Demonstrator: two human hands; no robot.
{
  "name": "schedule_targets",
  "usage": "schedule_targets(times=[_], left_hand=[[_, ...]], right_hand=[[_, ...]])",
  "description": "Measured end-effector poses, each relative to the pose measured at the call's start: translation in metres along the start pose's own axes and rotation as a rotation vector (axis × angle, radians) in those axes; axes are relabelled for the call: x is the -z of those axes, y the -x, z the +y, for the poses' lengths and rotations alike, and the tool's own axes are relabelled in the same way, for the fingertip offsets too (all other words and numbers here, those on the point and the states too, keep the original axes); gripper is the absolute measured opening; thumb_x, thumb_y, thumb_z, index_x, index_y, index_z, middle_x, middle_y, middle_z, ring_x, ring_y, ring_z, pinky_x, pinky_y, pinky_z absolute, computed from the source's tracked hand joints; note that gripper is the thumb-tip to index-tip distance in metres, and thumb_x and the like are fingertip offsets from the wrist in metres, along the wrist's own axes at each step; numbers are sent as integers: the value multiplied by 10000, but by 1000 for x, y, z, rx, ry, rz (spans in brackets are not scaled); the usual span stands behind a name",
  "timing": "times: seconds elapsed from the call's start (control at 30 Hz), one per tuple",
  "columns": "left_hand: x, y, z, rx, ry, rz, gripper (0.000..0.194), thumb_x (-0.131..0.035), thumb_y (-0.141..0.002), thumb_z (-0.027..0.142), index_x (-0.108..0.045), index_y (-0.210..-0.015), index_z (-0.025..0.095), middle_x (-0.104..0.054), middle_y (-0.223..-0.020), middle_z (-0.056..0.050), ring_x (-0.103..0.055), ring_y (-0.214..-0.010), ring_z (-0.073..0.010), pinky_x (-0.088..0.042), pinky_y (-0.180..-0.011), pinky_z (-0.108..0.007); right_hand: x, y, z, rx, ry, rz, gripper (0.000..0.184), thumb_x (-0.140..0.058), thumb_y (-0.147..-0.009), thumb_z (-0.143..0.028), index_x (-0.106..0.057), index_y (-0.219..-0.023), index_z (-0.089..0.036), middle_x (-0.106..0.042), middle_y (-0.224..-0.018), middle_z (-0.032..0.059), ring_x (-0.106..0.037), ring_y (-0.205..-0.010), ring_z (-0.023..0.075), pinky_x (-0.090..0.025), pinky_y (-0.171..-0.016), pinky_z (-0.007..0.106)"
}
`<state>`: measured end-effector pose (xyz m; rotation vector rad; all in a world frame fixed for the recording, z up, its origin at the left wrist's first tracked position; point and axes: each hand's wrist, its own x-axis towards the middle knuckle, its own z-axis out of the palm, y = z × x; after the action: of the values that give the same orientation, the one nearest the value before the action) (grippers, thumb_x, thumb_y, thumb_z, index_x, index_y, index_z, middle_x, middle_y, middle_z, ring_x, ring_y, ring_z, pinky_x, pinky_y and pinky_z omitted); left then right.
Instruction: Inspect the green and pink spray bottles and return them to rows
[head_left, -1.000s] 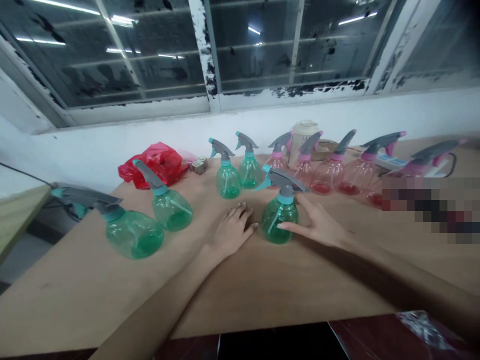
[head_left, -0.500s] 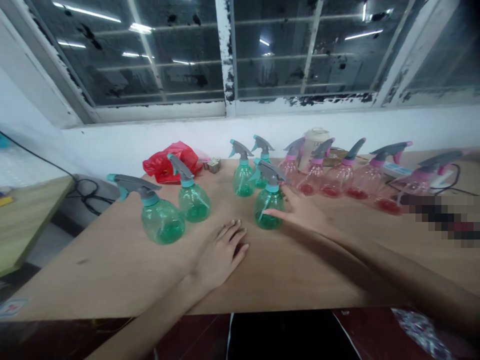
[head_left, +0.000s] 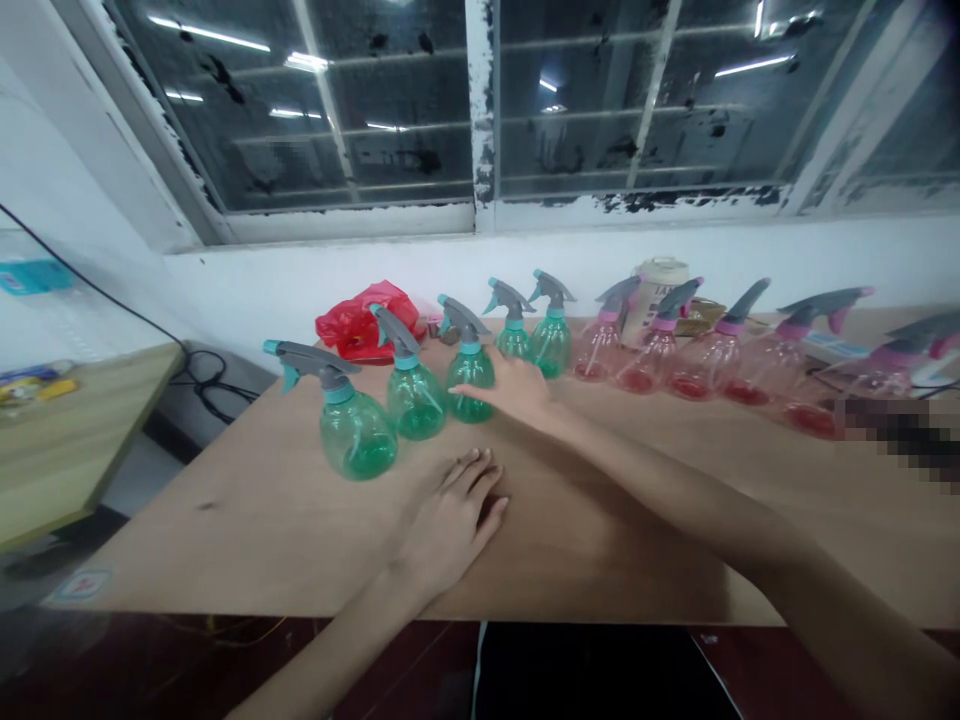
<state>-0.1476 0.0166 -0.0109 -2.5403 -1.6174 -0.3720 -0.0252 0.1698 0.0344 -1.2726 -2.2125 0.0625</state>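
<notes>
Head view: my right hand [head_left: 519,392] grips a round green plastic spray bottle [head_left: 466,369], now joining its row [head_left: 417,408], twelve o'clock of my loosely spread left hand [head_left: 448,525].

We record green translucent bottles [head_left: 352,425], darker green liquid [head_left: 373,460], teal collars [head_left: 337,395], grey spray heads [head_left: 319,362]. Toward the desk's [head_left: 262,540] right edge: pink-tinted bottles [head_left: 694,357], red liquid [head_left: 690,387], pink collars [head_left: 664,323]. Desk tan-brown. Far edge: bright red bag [head_left: 367,325]. Front-left corner: white sticker [head_left: 82,586], blue border.

Table [head_left: 262,550]: trigger spray bottles [head_left: 358,440], left-to-right row | plastic bag [head_left: 360,328], far-left corner, behind bottles | lidded container [head_left: 664,268], far edge | sticker [head_left: 82,585], near-left corner
</notes>
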Motion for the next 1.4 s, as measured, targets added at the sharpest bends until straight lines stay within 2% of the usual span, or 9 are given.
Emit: schedule_targets(times=[0.23,0.4,0.47,0.6,0.7,0.77,0.97,1.13,1.4], left_hand=[[0,1,0,2,31,11,386,-382,-950,336,-528,-1254,147,-509,-1374,-84,-408,-1309,-224,-334,-1090,-430],[2,0,1,3,24,-17,393,-375,-951,346,-526,-1256,148,-515,-1369,-81,-410,-1308,-227,-342,-1088,-436],[2,0,0,0,19,-15,393,-374,-952,348,-526,-1256,151,-513,-1371,-80,-414,-1306,-229,-349,-1084,-441],[1,-1,-1,-5,-7,-16,395,-383,-949,343,-519,-1267,152,-503,-1381,-76,-410,-1309,-228,-349,-1085,-440],[1,-1,-2,-6,-15,-26,405,-389,-947,357,-514,-1273,153,-493,-1389,-74,-410,-1309,-227,-348,-1087,-441],[1,-1,-2,-4,-15,-21,406,-385,-948,365,-514,-1273,158,-496,-1388,-72,-410,-1308,-225,-350,-1085,-439],[2,-1,-2,4,-10,-22,391,-384,-950,364,-519,-1264,174,-503,-1381,-68,-412,-1306,-222,-350,-1083,-443],[2,0,-2,16,5,-27,386,-383,-952,362,-513,-1269,182,-498,-1386,-61,-407,-1310,-212,-352,-1085,-438],[3,-1,-3,17,4,-22,391,-381,-952,364,-514,-1269,178,-501,-1381,-76,-427,-1295,-220,-363,-1078,-446]], right_hand=[[-9,-16,-7,-9,-53,14,883,-472,-711,-768,-433,-1314,-124,-629,-1138,183,-624,-972,369,-496,-758,464],[-6,-14,-3,8,-129,121,922,-536,-647,-778,-434,-1324,-161,-603,-1210,159,-619,-975,355,-495,-767,450],[-2,-9,2,-4,-169,173,823,-547,-665,-754,-489,-1268,-197,-635,-1161,123,-621,-972,327,-489,-778,423],[5,1,23,-25,-247,304,430,-432,-856,-602,-614,-1003,-242,-673,-1039,36,-636,-839,207,-469,-757,330],[7,-1,44,-138,-263,387,369,-423,-881,-539,-619,-890,-227,-655,-972,35,-611,-753,170,-463,-737,316],[7,-7,55,-232,-267,421,394,-462,-845,-568,-616,-919,-213,-627,-1014,60,-606,-824,192,-465,-766,340],[-1,-25,58,-380,-207,275,664,-494,-724,-719,-591,-1150,-219,-532,-1171,136,-460,-1172,316,-441,-872,469],[-1,-27,46,-398,-132,154,744,-429,-734,-758,-573,-1216,-210,-509,-1181,180,-410,-1202,364,-439,-856,526],[25,6,67,-278,-11,180,723,-436,-720,-771,-618,-1129,-203,-526,-1189,166,-399,-1207,381,-446,-856,551]])
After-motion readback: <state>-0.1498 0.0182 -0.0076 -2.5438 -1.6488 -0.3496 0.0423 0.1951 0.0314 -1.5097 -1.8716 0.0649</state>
